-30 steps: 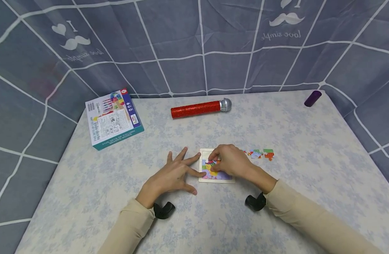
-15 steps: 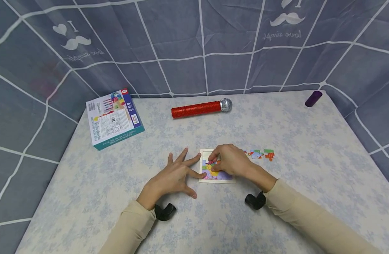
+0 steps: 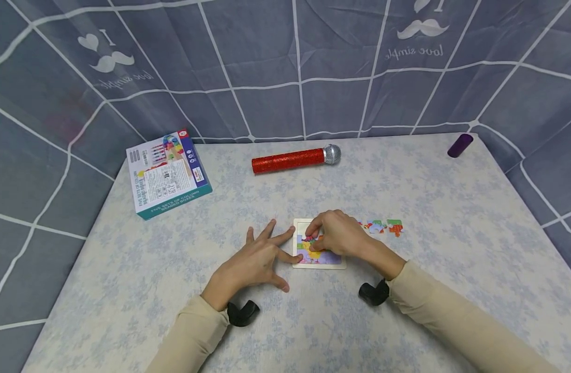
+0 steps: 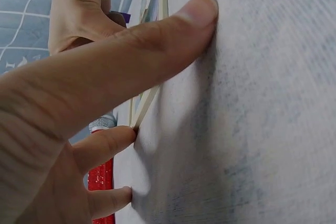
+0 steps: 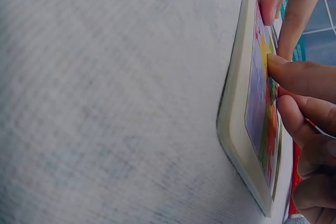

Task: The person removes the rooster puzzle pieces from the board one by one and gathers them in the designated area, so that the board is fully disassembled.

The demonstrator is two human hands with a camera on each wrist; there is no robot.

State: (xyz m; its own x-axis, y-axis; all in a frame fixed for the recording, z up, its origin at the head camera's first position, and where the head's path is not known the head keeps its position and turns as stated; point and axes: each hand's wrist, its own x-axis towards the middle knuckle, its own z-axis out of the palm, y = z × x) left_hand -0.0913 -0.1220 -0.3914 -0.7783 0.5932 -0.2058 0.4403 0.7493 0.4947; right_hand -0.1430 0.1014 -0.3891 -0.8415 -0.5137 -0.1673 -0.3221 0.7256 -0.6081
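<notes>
A small jigsaw puzzle in a pale wooden tray (image 3: 319,267) lies on the table, partly filled with colourful pieces. My left hand (image 3: 253,261) has its fingers spread, the index fingertip on the tray's lower left and another fingertip at its left edge. Over the tray, my right hand (image 3: 342,235) pinches a small puzzle piece (image 5: 274,90) between thumb and fingers; most of that piece is hidden. Loose puzzle pieces (image 3: 376,226) lie in a row right of the tray, some covered by the right hand. The tray rim (image 5: 239,108) shows edge-on in the right wrist view.
A red glittery microphone (image 3: 290,160) lies behind the tray. A boxed bead set (image 3: 169,173) is at the back left, and a dark purple cylinder (image 3: 459,145) at the back right. A grey curtain (image 3: 266,67) with white lines hangs behind the table.
Both hands stay almost in place at the tray. The right hand and wrist shift very slightly; the loose pieces and other objects do not move.
</notes>
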